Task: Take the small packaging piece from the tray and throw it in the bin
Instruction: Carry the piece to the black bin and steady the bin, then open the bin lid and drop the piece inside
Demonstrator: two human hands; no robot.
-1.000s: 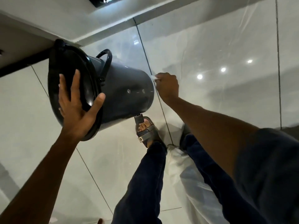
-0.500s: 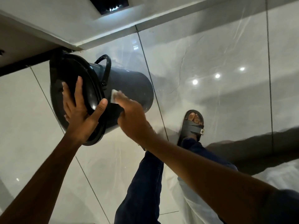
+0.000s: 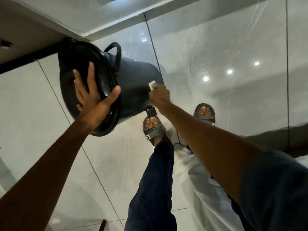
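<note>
- Your right hand (image 3: 160,95) pinches the small white packaging piece (image 3: 151,85) at its lower edge, beside the black bin (image 3: 133,87).
- It looks light, probably flimsy; keep that fingertip pinch.
- Your left hand (image 3: 93,95) is spread wide on the lid (image 3: 70,67).

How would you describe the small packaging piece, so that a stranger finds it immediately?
Find the black bin on the glossy floor. The right hand reaches beside its wall; the packaging piece sits at that hand's fingertips, the only small white scrap against the black.
</note>
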